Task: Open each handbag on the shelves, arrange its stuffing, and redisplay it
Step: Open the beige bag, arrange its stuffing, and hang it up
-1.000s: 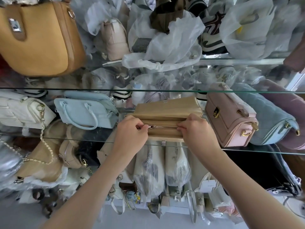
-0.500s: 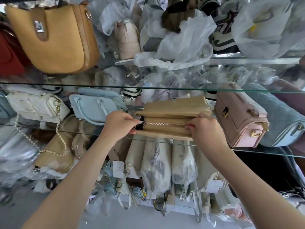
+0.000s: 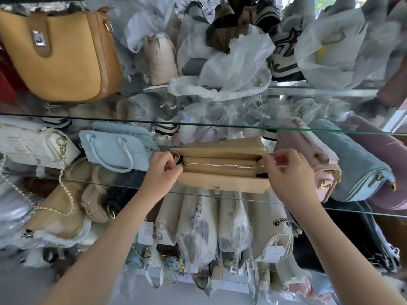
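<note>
- Over the last second the left hand [image 3: 163,170], pinching the pull, has drawn the silver zip [image 3: 222,165] leftward; it now lies closed end to end
- Right hand [image 3: 288,175] pinches the right end of the tan leather flap handbag [image 3: 222,181], which lies flap-open on the glass shelf [image 3: 99,182]
- Middle pocket is sealed and its stuffing hidden; closing the flap and redisplaying likely remain

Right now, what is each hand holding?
Left hand: pinching the zip pull of the beige bag.
Right hand: pinching that bag's right end.
</note>
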